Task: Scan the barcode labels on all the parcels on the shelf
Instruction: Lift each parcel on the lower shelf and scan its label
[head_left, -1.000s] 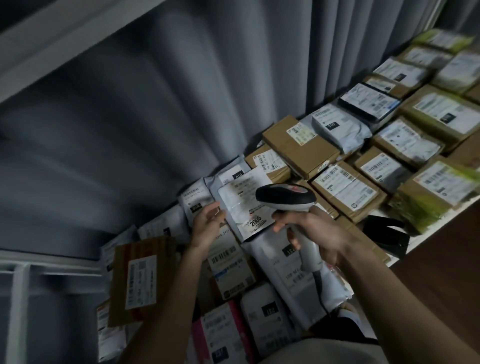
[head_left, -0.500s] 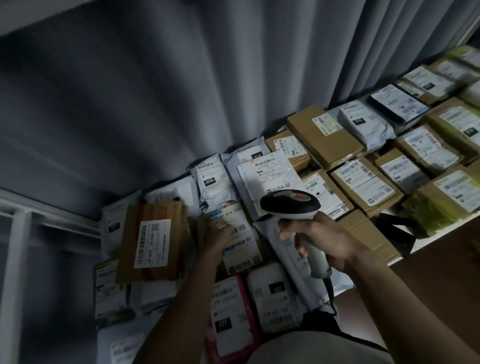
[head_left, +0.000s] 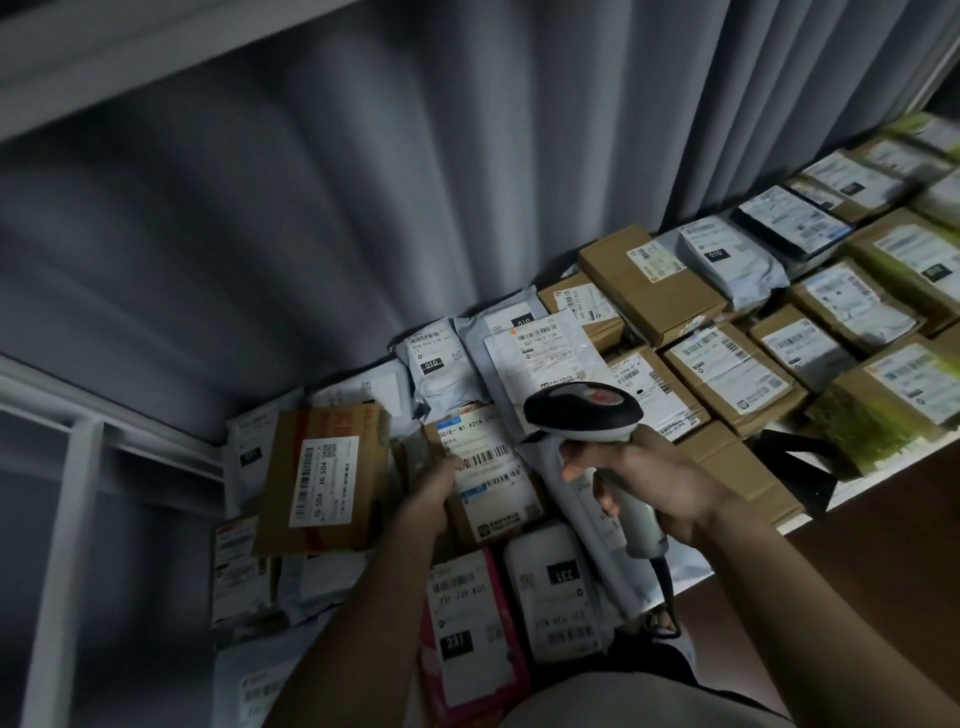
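Note:
Many parcels lie label-up on a white shelf. My right hand grips the handle of a black and white barcode scanner, whose head hangs over the parcels near the middle. My left hand holds the left edge of a brown box with a large barcode label, just left of the scanner. A brown box with a white label lies tilted to the left of that hand. A pink mailer and a white mailer marked 231 lie nearest me.
Grey curtains hang behind the shelf. A white shelf frame stands at the left. Rows of brown boxes and grey mailers run off to the right. A black object sits at the shelf's front edge.
My left hand has left the white mailer it held up and come down onto the brown box's left edge. The scanner has dropped lower, over that box. The view has shifted.

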